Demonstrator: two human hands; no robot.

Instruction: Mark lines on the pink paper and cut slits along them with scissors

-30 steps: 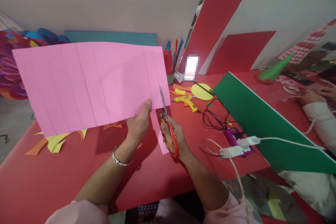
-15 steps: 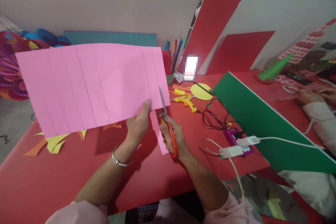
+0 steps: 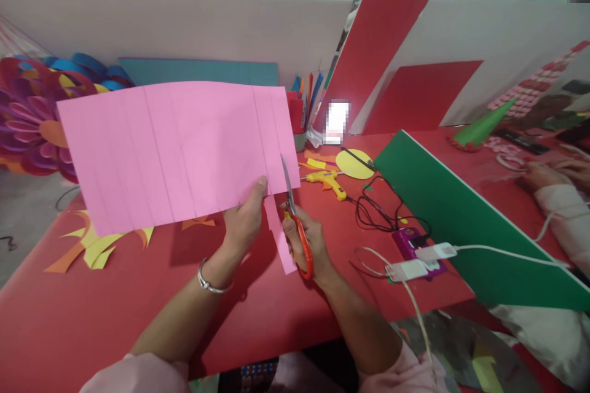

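Note:
My left hand (image 3: 246, 221) pinches the lower edge of a large pink paper sheet (image 3: 175, 150) marked with ruled lines, holding it up over the red table (image 3: 115, 295). My right hand (image 3: 306, 239) grips orange-handled scissors (image 3: 295, 218), blades pointing up into the sheet's lower right edge along a line. A narrow pink strip (image 3: 280, 236) hangs down from the sheet between my two hands.
A yellow glue gun (image 3: 326, 180), a yellow paper disc (image 3: 354, 163), black cable and a purple power strip (image 3: 417, 245) lie right of my hands. A green board (image 3: 461, 215) slants on the right. Yellow and orange scraps (image 3: 99, 245) lie left. Another person's hands (image 3: 546, 175) are at the far right.
The pink sheet has shifted slightly right and tilted, its left end sitting closer in. Hands and scissors stay almost in the same place.

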